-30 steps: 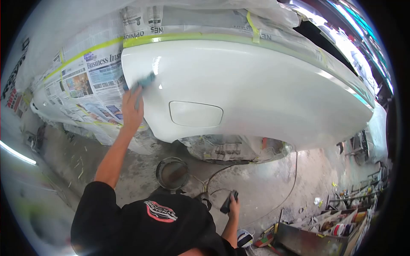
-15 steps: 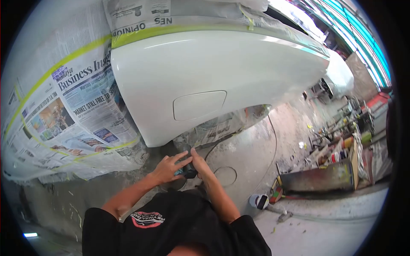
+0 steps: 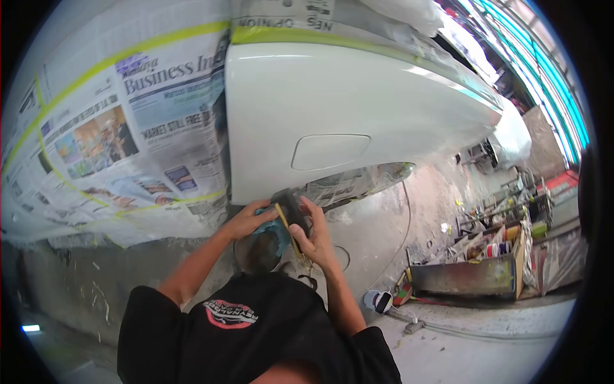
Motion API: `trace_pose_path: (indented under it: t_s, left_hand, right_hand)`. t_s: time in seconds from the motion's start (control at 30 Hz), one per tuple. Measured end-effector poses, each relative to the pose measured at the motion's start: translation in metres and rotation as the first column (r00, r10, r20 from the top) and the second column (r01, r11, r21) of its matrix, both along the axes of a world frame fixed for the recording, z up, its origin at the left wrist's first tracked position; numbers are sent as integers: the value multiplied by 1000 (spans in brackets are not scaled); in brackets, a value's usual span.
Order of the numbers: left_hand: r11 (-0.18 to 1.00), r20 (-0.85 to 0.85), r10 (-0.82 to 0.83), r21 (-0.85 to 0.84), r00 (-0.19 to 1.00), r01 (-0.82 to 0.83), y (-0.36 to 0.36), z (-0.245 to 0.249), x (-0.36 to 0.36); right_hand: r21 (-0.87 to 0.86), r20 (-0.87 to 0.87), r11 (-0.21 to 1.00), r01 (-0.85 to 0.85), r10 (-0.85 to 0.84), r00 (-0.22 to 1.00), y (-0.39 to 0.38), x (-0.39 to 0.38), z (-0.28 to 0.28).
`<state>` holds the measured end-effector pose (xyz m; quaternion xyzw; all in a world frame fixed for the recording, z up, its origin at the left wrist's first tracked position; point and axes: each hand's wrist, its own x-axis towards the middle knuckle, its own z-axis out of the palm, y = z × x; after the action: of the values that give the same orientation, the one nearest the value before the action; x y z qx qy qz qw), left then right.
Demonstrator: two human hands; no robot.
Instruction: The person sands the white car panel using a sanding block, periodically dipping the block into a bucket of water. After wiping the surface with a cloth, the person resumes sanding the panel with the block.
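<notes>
My left hand (image 3: pixel 248 222) is closed on a crumpled light-blue cloth (image 3: pixel 276 232), part of which hangs below the fingers. Gripped between thumb and fingers of my right hand (image 3: pixel 314 238) is a dark, flat block-like piece (image 3: pixel 293 210) with a yellowish strip along one edge; its exact kind does not show. Both hands are close together in front of my torso, just below the lower edge of a glossy white car body panel (image 3: pixel 332 96). Under the cloth is a dark round shape (image 3: pixel 259 253), perhaps a container.
Newspaper (image 3: pixel 173 121) held with yellow-green tape (image 3: pixel 128 48) masks the car at left. Newspaper also lines the wheel arch. At right a wooden-sided bin (image 3: pixel 460 278) holds cans and scrap. A small white bucket (image 3: pixel 378 301) and a hose (image 3: pixel 448 331) lie on the floor.
The view has shifted, so the panel sits further right. My hands have moved apart and turned, and the dark piece with its yellowish edge and more of the blue cloth now show.
</notes>
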<state>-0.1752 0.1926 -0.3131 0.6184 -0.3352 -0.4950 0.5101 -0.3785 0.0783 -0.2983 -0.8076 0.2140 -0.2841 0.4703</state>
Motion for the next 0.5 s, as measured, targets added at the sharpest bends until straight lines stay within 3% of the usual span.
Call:
trace_pose_path:
  t_s: [0.03,0.07,0.17,0.27,0.3,0.33,0.43,0.5]
  left_hand:
    - [1000,-26,1,-13,1000,-2,-2,0,-2]
    - [1000,-49,0,-30,999,-1,-6,2,-3]
    - [973,-6,-105,-207,994,101,-21,11,-9]
    - [930,35,64,-364,997,-47,-25,26,-29]
    - [922,79,50,-386,996,-15,-28,25,-30]
    - [914,121,33,-405,992,19,-29,25,-31]
    - [941,212,-16,-328,977,87,-27,37,-35]
    - [952,272,-15,-290,962,96,-29,41,-36]
  right_hand:
    - [143,27,988,-62,59,998,0,2,4]
    - [119,-1,991,-56,57,998,-3,0,6]
    - [272,11,962,-38,36,999,-6,-5,23]
    - [252,-7,967,-44,47,999,-11,-10,26]
    - [244,-11,969,-44,48,999,-11,-12,27]
    - [218,-25,975,-45,52,998,-13,-13,25]
    - [442,-57,897,-19,50,997,-14,-16,29]
    - [408,31,911,-64,57,998,-15,-16,27]
